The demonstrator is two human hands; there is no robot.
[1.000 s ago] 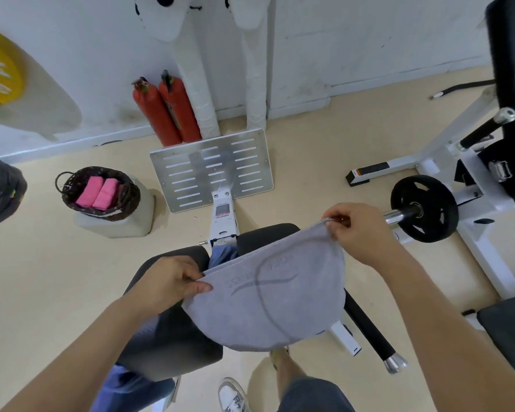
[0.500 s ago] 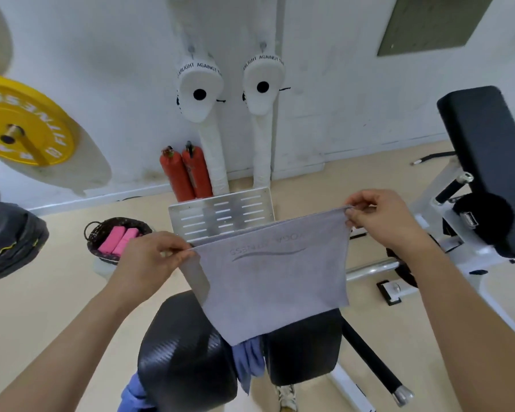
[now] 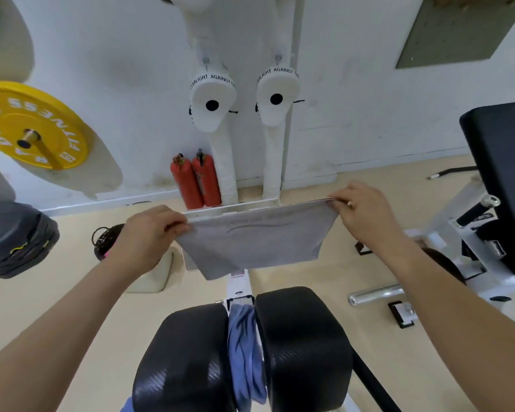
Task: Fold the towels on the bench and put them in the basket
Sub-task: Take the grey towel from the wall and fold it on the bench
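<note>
Up in the air, well above the black bench pads (image 3: 304, 346): grey towel (image 3: 256, 245), stretched flat between both hands, folded edge uppermost, lower edge hanging free. Left hand (image 3: 149, 236) pinched closed on the left top corner; right hand (image 3: 366, 215) pinched closed on the right top corner. Wedged between the two pads, a crumpled blue towel (image 3: 246, 352). Off to the left on the floor, mostly hidden behind the left wrist, dark wicker basket (image 3: 103, 237) with a bit of pink showing. Against the wall, two red fire extinguishers (image 3: 195, 181).
</note>
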